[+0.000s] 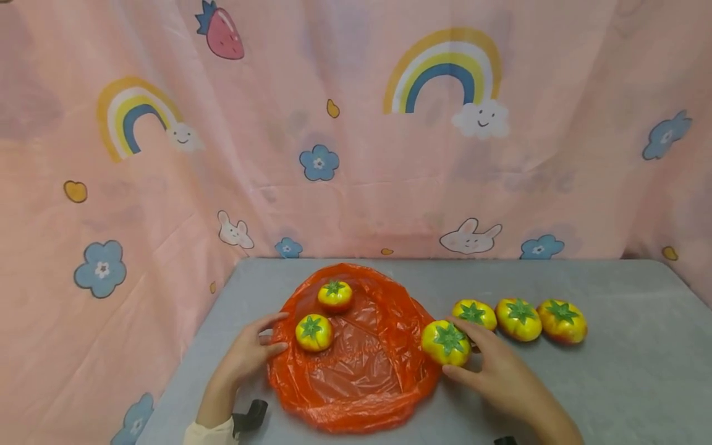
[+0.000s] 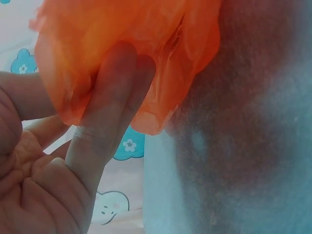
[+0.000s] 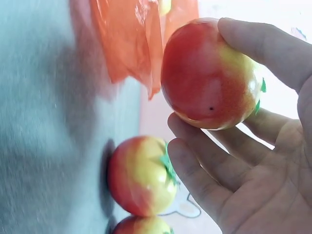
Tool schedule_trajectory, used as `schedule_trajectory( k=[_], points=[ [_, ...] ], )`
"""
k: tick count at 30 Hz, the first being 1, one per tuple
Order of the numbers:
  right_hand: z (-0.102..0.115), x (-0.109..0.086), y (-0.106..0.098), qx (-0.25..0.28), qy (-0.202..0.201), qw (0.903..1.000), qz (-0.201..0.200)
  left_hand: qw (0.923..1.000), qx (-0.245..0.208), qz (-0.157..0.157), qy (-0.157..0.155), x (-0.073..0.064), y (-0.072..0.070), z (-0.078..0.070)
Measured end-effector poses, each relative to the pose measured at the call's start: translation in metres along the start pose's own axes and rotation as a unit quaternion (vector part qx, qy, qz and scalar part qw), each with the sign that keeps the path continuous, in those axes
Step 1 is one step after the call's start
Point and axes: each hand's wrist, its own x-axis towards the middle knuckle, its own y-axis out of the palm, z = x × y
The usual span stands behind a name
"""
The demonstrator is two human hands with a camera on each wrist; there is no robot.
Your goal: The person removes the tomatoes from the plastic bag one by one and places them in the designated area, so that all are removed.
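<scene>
**Count: 2 inside, 1 held, 3 outside**

Clock centred on the red plastic bag (image 1: 356, 417) (1 off), which is laid mouth up and spread wide on the grey table (image 1: 639, 371). 6 yellow-red fruits with green star tops can be counted in all.

2 are contained in the bag: upper fruit (image 1: 335, 296) at 11 o'clock, lower fruit (image 1: 314, 332) at 10 o'clock, set close together.

1 held fruit (image 1: 445, 346) is pinched between thumb and fingers of the right hand (image 1: 492, 361), at 3 o'clock. It is held clear of the table, by the bag's rim (contact with the rim cannot be told).

3 row fruits (image 1: 518, 321) are lined up side by side on the table, further out between 2 and 3 o'clock, the innermost just behind the held one.

At 9 o'clock the bag's edge is pinched between thumb and fingers of the left hand (image 1: 247, 352).

Backdrop: 1 pink curtain (image 1: 361, 74), printed with 2 rainbows (image 1: 448, 59), 1 strawberry (image 1: 225, 36) and 2 rabbits (image 1: 471, 240), at 12 o'clock.
</scene>
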Motion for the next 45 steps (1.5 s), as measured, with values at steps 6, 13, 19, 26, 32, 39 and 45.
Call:
schedule_trajectory(
  k=[6,13,19,26,32,39,45],
  points=[
    [-0.012,-0.001,-0.007,-0.014,-0.015,0.9998,-0.006,1.0,0.003,0.005,0.008,-0.001,0.0,-0.001],
    [-0.025,-0.002,-0.017,-0.024,-0.036,0.9989,-0.02,1.0,0.002,0.001,-0.002,0.0,0.001,-0.001],
    [-0.038,-0.003,-0.023,-0.016,-0.032,0.9993,-0.002,1.0,0.003,0.006,0.0,0.001,0.001,0.0],
    [-0.05,-0.004,-0.029,-0.017,-0.032,0.9992,0.018,0.9999,0.002,0.013,0.009,0.0,0.0,0.0],
    [-0.055,-0.002,-0.031,-0.022,-0.027,0.9991,0.026,0.9997,0.01,0.015,0.018,0.0,-0.001,0.0],
    [-0.057,-0.001,-0.031,-0.014,-0.004,0.9993,0.034,0.9997,0.009,0.014,0.019,-0.001,-0.002,0.0],
    [-0.061,0.0,-0.031,-0.018,-0.019,0.9988,0.04,0.9997,0.008,0.012,0.022,0.0,-0.002,0.0]
  ],
)
